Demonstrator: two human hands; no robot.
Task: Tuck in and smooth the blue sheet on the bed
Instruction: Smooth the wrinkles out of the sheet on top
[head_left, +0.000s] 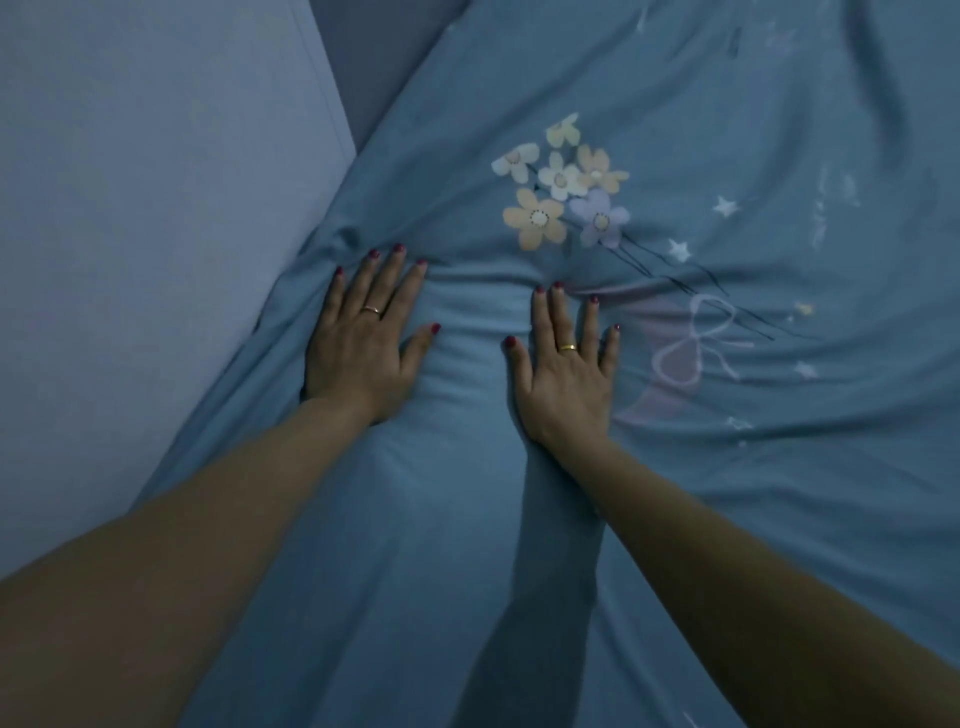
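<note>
The blue sheet (701, 467), printed with flowers, stars and a bow, covers the bed across most of the view. My left hand (363, 338) lies flat on it near its left edge, fingers spread and straight. My right hand (566, 364) presses flat beside it, a little to the right, fingers also straight. A ridge of bunched cloth runs just beyond both sets of fingertips, and creases fan out to the right of it. Between the hands the cloth bulges slightly.
A pale wall (130, 234) stands close along the bed's left side, and the sheet's edge runs down against it. A darker strip (379, 57) shows at the top between wall and sheet. Wrinkled sheet stretches away to the right.
</note>
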